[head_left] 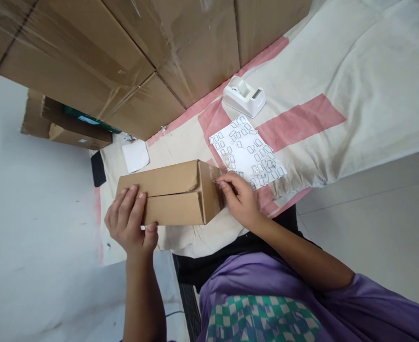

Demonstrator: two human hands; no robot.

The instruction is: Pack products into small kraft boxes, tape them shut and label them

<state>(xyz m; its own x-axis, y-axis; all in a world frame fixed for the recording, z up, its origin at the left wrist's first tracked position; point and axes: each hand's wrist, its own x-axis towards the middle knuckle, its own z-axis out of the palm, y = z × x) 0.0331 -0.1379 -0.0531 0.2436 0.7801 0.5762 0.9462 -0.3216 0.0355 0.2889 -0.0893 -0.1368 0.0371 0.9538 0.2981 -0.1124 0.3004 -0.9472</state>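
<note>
A small brown cardboard box (172,192) lies on a cloth-covered table, its top flaps closed. My left hand (131,221) grips the box's left end, fingers over the top and thumb on the near side. My right hand (238,197) presses its fingertips against the box's right end, where a strip of clear tape (217,176) shines; the fingers are pinched together. Just beyond the right hand lies a white sheet (248,153) covered with several small blue-outlined stickers.
A white tape dispenser (244,96) stands behind the sticker sheet. Large taped cartons (131,52) are stacked along the back. A white paper slip (135,156) and a dark phone-like object (97,168) lie at the left. The cream and pink cloth (355,95) covers the table.
</note>
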